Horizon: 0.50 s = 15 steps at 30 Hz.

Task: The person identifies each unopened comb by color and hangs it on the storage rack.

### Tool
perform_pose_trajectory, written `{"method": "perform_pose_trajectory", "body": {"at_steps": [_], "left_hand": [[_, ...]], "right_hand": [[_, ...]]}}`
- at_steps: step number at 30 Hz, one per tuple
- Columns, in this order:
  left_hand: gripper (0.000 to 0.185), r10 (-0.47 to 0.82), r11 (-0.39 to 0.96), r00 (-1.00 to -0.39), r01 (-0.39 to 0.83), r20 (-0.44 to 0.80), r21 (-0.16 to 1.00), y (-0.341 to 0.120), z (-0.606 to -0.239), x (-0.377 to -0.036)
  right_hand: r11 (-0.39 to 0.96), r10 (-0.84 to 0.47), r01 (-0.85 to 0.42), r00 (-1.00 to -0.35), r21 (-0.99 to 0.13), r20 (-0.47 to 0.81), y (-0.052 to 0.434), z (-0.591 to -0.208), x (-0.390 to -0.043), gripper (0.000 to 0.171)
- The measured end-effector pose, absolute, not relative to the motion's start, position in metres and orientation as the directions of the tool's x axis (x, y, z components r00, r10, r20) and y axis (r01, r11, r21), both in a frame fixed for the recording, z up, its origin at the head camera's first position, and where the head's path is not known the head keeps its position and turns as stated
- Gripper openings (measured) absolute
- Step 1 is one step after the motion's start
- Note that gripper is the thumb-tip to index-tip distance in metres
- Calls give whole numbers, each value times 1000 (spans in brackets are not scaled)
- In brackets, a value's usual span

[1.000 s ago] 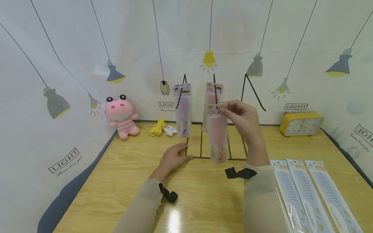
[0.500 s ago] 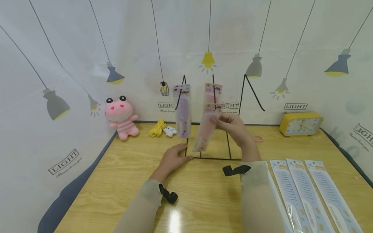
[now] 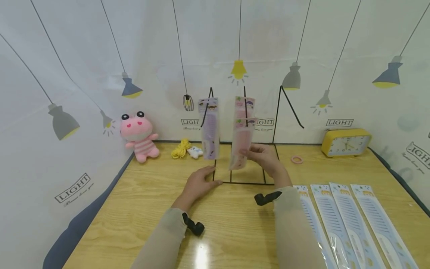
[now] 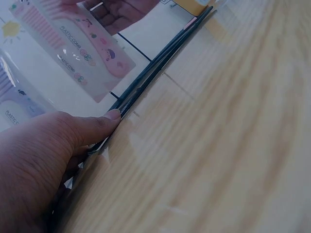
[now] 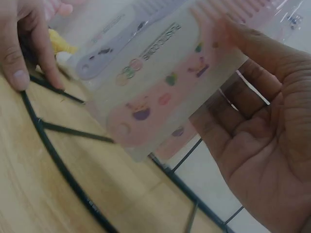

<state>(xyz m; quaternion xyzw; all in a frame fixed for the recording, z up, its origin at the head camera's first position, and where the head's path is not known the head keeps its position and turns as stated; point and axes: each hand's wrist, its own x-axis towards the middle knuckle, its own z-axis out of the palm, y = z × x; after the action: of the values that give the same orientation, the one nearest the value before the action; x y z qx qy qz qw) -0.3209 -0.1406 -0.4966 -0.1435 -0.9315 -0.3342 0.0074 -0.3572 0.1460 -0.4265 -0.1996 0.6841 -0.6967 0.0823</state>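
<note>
My right hand (image 3: 265, 157) pinches the lower part of a pink comb in a clear package (image 3: 242, 138), thumb in front and fingers behind. The package's top overlaps the middle hook of a black wire rack (image 3: 245, 183). Behind it hangs another pink packaged comb (image 3: 240, 106), mostly covered. On the left hook hangs a purple packaged comb (image 3: 210, 127). My left hand (image 3: 199, 183) rests at the rack's front left corner, its thumb (image 4: 97, 127) against the base wire. In the right wrist view the pink comb's printed handle (image 5: 146, 114) fills the middle.
Several blue-and-white packages (image 3: 373, 213) lie at the right on the wooden table. A yellow clock (image 3: 347, 143) and a pink ring (image 3: 297, 159) are behind them. At the back left are a pink plush toy (image 3: 139, 130), yellow cord (image 3: 181, 148) and a small white toy (image 3: 195, 151).
My right hand has slid from the package's top down to its lower part. The package swung left and now hangs straighter. The left hand has kept its place.
</note>
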Motion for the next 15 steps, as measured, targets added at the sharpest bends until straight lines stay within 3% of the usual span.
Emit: {"method": "perform_pose_trajectory", "body": {"at_steps": [4,15], "left_hand": [[73,261,734,-959,272,111,622,-141,-497,-321],[72,262,733,-959,269,106,624,-141,-497,-321]], "right_hand": [[-73,-328,-179,-925,-981,193,145,-436,-360,14],[-103,-58,-292,-953,-951,299,139,-462,-372,20]]}}
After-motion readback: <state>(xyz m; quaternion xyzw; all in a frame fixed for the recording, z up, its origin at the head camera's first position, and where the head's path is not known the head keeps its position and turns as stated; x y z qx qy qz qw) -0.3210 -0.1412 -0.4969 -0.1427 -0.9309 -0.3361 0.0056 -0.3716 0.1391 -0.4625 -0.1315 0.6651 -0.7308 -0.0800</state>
